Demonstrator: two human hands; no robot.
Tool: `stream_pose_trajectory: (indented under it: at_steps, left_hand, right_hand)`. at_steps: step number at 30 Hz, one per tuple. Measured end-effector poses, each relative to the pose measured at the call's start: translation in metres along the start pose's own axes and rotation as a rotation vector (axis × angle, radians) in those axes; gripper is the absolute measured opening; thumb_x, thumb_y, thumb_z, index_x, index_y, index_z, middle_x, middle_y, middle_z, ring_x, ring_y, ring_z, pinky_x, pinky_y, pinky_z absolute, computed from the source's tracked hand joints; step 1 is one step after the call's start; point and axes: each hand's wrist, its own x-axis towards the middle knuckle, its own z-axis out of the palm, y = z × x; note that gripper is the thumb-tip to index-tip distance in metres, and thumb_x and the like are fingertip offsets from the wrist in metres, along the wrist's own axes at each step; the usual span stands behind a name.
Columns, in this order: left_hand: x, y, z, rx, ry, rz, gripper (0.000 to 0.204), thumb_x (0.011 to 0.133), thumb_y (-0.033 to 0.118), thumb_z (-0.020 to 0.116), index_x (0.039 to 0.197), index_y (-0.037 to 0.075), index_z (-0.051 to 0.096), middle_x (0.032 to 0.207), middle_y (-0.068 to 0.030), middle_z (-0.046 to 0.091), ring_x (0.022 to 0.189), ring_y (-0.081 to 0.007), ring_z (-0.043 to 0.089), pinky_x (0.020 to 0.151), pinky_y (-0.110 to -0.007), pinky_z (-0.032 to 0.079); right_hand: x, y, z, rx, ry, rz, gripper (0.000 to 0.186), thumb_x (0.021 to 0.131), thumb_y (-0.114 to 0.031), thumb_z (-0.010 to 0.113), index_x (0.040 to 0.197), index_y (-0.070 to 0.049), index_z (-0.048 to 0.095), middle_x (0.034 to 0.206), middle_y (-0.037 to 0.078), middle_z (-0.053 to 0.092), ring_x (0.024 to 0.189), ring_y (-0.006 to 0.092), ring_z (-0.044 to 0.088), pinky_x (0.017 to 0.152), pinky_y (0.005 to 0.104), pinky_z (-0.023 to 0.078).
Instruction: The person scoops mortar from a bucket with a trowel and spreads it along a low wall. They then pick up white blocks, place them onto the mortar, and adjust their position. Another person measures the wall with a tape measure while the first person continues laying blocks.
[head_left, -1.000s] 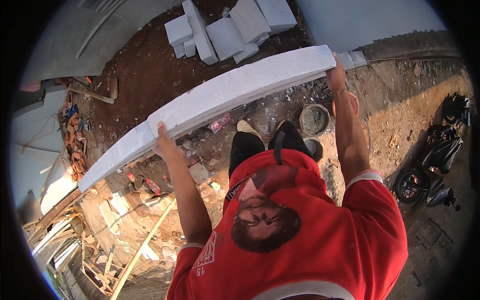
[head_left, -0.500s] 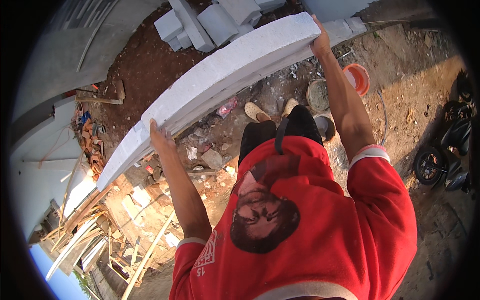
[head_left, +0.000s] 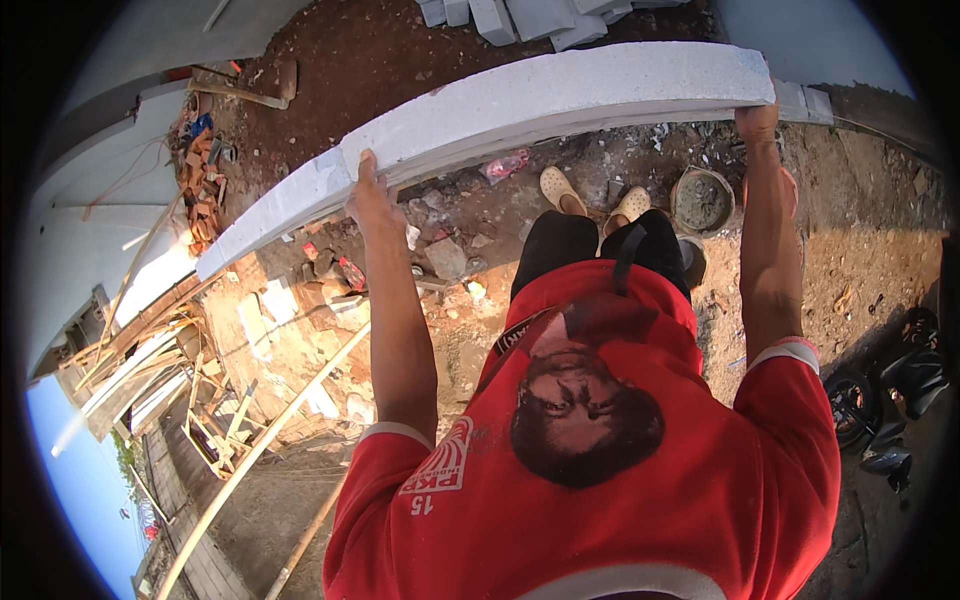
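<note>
A long white lightweight concrete block (head_left: 560, 88) lies across the upper middle, in line with the pale wall top (head_left: 268, 208) running down to the left. My left hand (head_left: 374, 198) is closed on the block's left end, thumb over the top edge and fingers against the near face. At the far end, my right hand (head_left: 757, 122) grips the right corner, its fingers partly hidden. Both arms are stretched forward. Whether the block's underside rests fully on the wall cannot be seen.
More white blocks (head_left: 560, 20) are piled beyond the wall on brown soil. A bucket of grey mortar (head_left: 702, 200) stands by my right foot, with an orange bucket behind my right forearm. Rubble, broken bricks (head_left: 203, 190) and timber poles (head_left: 265, 440) lie left; a motorbike (head_left: 855, 405) stands right.
The view has turned, so the block now lies more level across the picture. Both hands keep their hold on its two ends.
</note>
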Motion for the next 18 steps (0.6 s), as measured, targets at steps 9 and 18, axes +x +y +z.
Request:
stream_pose_trajectory:
  at_steps: [9,18]
  left_hand:
    - [-0.026,0.048,-0.047,0.913,-0.003,0.935,0.081,0.078,0.011,0.080,0.148,0.001,0.040,0.144,-0.0220,0.047,0.139,-0.0390,0.041,0.116,-0.056,0.033]
    - [0.045,0.082,-0.047,1.462,-0.651,1.246,0.094,0.074,0.013,0.086,0.155,0.013,0.039,0.156,-0.0130,0.045,0.149,-0.0373,0.035,0.125,-0.061,0.022]
  right_hand:
    - [0.032,0.012,-0.040,-0.012,0.028,0.063,0.044,0.104,-0.032,0.051,0.138,-0.005,0.059,0.137,0.010,0.064,0.129,0.0287,0.059,0.113,0.0443,0.043]
    - [0.028,0.005,-0.039,-0.128,-0.137,-0.082,0.045,0.105,-0.036,0.050,0.138,-0.006,0.059,0.138,0.009,0.063,0.130,0.0293,0.058,0.114,0.0461,0.043]
